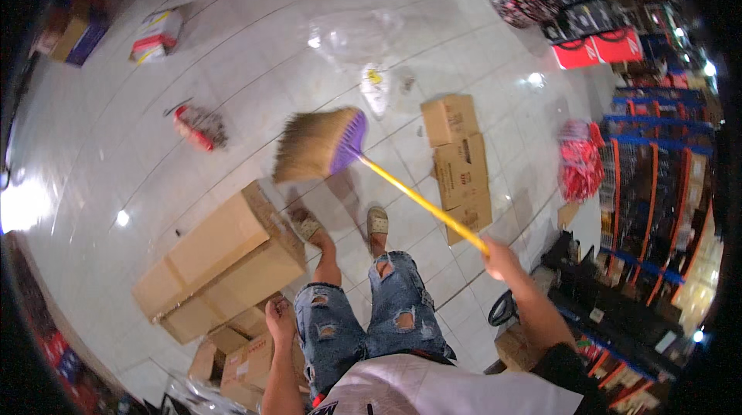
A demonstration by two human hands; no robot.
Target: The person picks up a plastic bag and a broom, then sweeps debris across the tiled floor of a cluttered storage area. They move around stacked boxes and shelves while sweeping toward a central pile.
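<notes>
While the right hand (pixel 502 261) grips the yellow-handled, purple-headed, tan-bristled broom (pixel 349 140), glossy white floor tiles (pixel 251 59) spread beyond its bristle edge (pixel 284 151); the left hand (pixel 280 320) hangs loosely curled.

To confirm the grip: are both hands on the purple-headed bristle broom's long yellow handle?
No, only the right hand grips the yellow handle; the left hand is apart from it.
</notes>
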